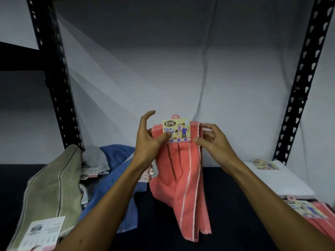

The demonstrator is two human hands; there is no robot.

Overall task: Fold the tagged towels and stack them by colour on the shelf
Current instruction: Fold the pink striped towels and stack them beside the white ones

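Above dark shelf board [226, 196], left hand [146, 140] and right hand [212, 140] each pinch top corners of hanging coral striped terry towel [183, 178], beside its yellow card tag [176, 130].

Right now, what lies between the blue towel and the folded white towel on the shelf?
In the head view, the coral towel hangs there, held up by both hands, between the blue towel and white towel.

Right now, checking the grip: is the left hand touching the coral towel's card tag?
Touching. The head view shows the left hand with its thumb pressed on the card tag's lower left corner, pinching the coral towel there.
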